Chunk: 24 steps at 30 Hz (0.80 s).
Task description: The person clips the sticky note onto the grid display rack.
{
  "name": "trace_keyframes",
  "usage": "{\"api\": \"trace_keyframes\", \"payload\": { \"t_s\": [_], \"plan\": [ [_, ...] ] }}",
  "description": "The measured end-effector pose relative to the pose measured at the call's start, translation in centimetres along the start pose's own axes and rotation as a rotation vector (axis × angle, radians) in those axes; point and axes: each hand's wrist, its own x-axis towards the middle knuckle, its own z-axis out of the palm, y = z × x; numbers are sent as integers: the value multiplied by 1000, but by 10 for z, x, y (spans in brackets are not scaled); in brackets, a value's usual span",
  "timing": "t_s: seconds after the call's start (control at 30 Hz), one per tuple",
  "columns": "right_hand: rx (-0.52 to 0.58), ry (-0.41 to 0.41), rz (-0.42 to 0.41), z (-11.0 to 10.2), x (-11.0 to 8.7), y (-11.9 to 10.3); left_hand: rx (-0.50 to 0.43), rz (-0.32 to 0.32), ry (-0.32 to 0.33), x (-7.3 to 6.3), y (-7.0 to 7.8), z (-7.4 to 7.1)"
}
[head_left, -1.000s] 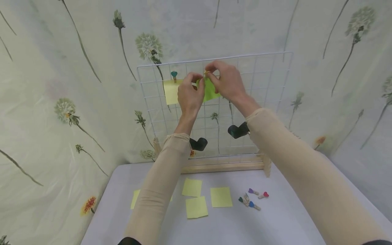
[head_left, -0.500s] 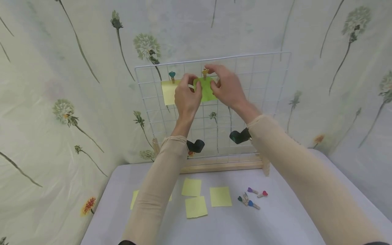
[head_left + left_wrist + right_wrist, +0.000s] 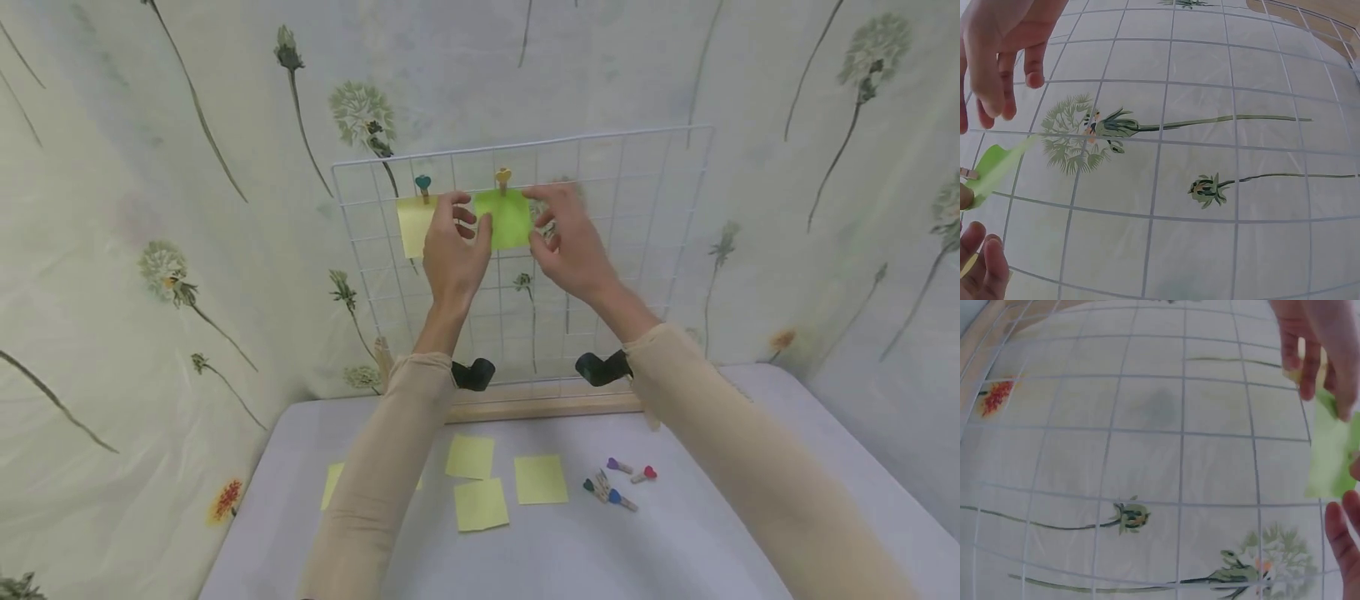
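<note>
In the head view a bright green sticky note (image 3: 508, 221) hangs on the white wire grid (image 3: 637, 134) under a yellow heart clothespin (image 3: 503, 177). My left hand (image 3: 456, 254) is at the note's left edge, thumb overlapping its front and fingers spread loosely apart from it. At the right edge, my right hand (image 3: 573, 246) has its fingers bent loosely, nothing between them. A pale yellow note (image 3: 414, 229) under a teal heart clothespin (image 3: 423, 183) hangs further left, partly behind my left hand. The right wrist view shows the left thumb against the green note (image 3: 1329, 456).
The grid stands in a wooden base (image 3: 547, 408) at the back of the white table (image 3: 570, 558). Several yellow notes (image 3: 542, 480) lie in front, one partly under my left sleeve. Several heart clothespins (image 3: 622, 501) lie to their right. Flower-patterned cloth (image 3: 247, 108) hangs behind.
My right hand has let go of the yellow clothespin and moved down and right to the green note's edge. My left fingers have loosened and shifted slightly left.
</note>
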Motion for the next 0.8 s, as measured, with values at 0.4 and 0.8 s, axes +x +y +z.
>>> {"api": "trace_keyframes", "payload": {
  "t_s": [0.4,0.8],
  "plan": [
    [-121,-62,8,-1,-52,13,147,193,-76,-35,-19,-8],
    [-210,-225,98,9,-117,21,128,211,-160,-92,-36,-11]
  ]
}}
